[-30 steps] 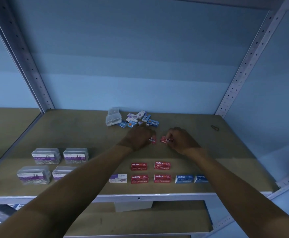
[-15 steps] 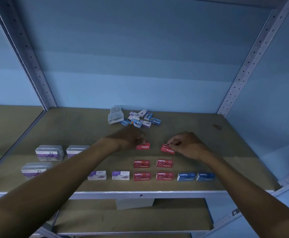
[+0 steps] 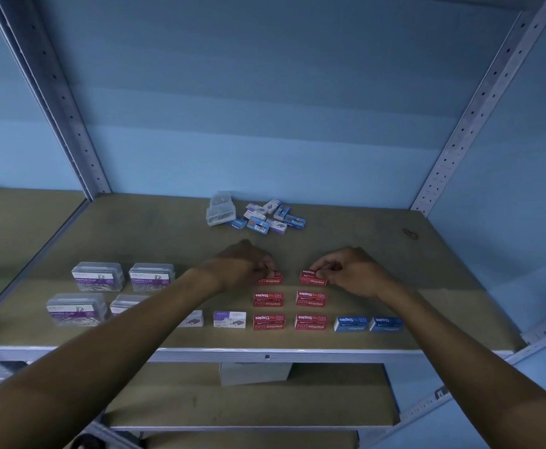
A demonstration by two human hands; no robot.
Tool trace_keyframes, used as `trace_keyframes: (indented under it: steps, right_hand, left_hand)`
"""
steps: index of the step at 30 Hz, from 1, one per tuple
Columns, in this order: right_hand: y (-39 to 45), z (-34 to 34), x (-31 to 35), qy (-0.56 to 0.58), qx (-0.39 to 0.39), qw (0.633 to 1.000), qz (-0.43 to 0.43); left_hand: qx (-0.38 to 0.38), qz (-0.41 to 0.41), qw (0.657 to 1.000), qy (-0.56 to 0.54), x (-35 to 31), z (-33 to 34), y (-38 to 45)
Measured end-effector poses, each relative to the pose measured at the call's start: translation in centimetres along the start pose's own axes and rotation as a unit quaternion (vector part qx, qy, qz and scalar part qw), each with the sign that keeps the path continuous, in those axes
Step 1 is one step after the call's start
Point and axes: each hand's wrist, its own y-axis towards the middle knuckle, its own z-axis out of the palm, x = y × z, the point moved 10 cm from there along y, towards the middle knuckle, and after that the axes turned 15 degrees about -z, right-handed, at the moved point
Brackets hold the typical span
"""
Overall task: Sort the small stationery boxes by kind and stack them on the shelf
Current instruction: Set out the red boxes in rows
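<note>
My left hand (image 3: 245, 264) pinches a red staples box (image 3: 271, 279) resting on the shelf board (image 3: 155, 234). My right hand (image 3: 352, 273) pinches a second red staples box (image 3: 312, 278) beside it. Both boxes sit behind two rows of red staples boxes (image 3: 289, 311). Two blue staples boxes (image 3: 368, 324) lie to the right in the front row, two white and purple boxes (image 3: 229, 320) to the left. Several clear paper clip boxes (image 3: 98, 276) stand at the left. An unsorted heap of small boxes (image 3: 266, 218) lies at the back.
A clear plastic box (image 3: 220, 211) lies against the heap's left side. A small dark clip (image 3: 410, 233) lies at the back right. Perforated metal uprights (image 3: 459, 131) frame the bay. A lower shelf (image 3: 249, 403) with a pale box shows beneath the front edge.
Both hands have drawn the two red boxes nearer, from just in front of the heap to right behind the red rows, and set them on the board.
</note>
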Motion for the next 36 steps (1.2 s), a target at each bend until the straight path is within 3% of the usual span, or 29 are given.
trace_keyframes:
  steps: [11, 15, 24, 33, 36]
  right_hand:
    - [0.4, 0.7, 1.4, -0.005, 0.044, 0.999, -0.014]
    - [0.8, -0.3, 1.2, 0.018, 0.011, 1.0, -0.007]
    - [6.5, -0.9, 1.1, -0.143, -0.035, 0.988, -0.05]
    - [10.1, 0.5, -0.3, -0.25, 0.039, 0.967, -0.009]
    - [10.2, 0.0, -0.1, -0.243, 0.002, 0.97, -0.018]
  left_hand:
    - [0.002, -0.024, 1.0, -0.007, 0.2, -0.6, -1.3]
    - [0.013, -0.08, 0.996, -0.026, 1.7, -0.9, -0.6]
    - [-0.115, -0.079, 0.982, 0.127, 2.8, -3.3, 3.0]
    - [-0.14, -0.114, 0.949, 0.257, 3.1, -2.8, 5.7]
    - [-0.158, -0.102, 0.943, 0.276, 3.1, -3.3, 6.0]
